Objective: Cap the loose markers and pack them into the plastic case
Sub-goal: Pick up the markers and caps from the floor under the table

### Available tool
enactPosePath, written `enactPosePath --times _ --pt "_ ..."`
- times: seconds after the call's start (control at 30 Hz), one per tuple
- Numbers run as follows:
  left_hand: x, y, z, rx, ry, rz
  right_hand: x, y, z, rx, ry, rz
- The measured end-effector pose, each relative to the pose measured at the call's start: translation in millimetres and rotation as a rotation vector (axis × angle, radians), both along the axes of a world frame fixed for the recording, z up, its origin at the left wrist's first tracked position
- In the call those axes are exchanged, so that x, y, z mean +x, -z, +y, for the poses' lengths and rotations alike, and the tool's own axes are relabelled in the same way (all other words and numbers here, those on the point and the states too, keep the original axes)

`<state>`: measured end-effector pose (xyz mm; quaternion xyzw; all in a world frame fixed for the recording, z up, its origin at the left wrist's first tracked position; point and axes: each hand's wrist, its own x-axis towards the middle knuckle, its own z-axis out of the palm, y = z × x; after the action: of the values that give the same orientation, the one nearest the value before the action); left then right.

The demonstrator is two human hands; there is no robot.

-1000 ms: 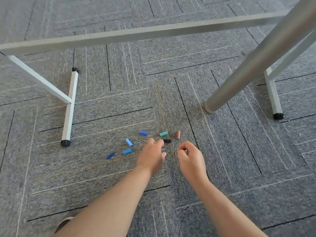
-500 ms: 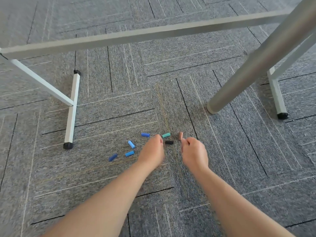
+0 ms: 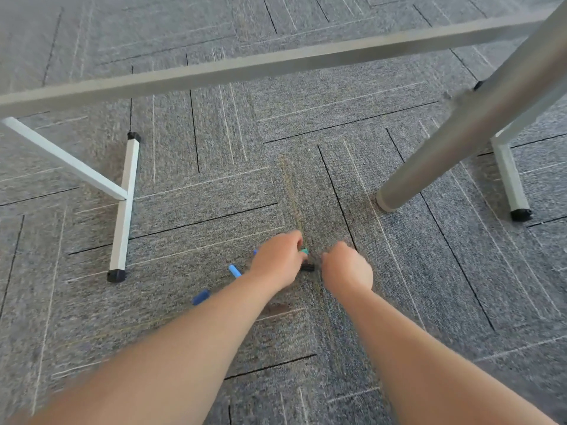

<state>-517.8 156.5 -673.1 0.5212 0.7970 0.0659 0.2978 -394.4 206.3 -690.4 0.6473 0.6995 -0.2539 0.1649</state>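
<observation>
Barely begun, I'd judge: loose caps lie on the carpet (image 3: 399,302) under the table frame (image 3: 276,61), and no markers or plastic case are in sight. My left hand (image 3: 277,260) curls down onto the teal cap (image 3: 304,251), but I cannot tell if I have it pinched. My right hand (image 3: 346,269) is curled too, and anything in it is hidden. The black cap (image 3: 307,267) lies between my hands, and the light blue cap (image 3: 234,270) and dark blue cap (image 3: 201,297) lie beside my left forearm. All the capping and packing remains.

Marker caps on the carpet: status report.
Left hand at small teal plastic cap, grip unclear. Right hand curled, contents hidden. Small black cap lies between hands. Nothing blocking.
</observation>
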Motion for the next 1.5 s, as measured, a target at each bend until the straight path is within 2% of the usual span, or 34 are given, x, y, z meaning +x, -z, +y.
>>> enactPosePath --times 0.17,0.33,0.47,0.67,0.83,1.03,1.17,1.3,1.5 --pt "17 17 10 -0.018 0.000 0.057 28 -9 -28 -0.042 0.114 0.254" --pt "15 24 9 -0.018 -0.024 0.072 40 -8 -32 -0.050 0.074 0.321" --pt "0 -2 4 0.082 -0.274 -0.145 29 -10 -28 -0.010 -0.111 0.258" --pt "-17 -51 -48 0.232 -0.355 -0.342 -8 -15 -24 0.042 -0.417 0.141" --pt "-18 -66 -91 0.292 -0.414 -0.473 -25 -7 -23 0.025 -0.490 -0.044" --pt "-19 -47 -111 0.232 -0.475 -0.542 -32 -15 -30 -0.013 -0.534 -0.145" --pt "-19 -37 -115 0.153 -0.440 -0.480 -30 -20 -37 -0.035 -0.510 -0.168" --pt "-12 -21 -115 0.094 -0.347 -0.271 -17 -13 -53 -0.128 -0.348 -0.021" --pt "6 6 -110 -0.057 -0.129 -0.146 0 -20 -66 -0.313 0.167 0.550"
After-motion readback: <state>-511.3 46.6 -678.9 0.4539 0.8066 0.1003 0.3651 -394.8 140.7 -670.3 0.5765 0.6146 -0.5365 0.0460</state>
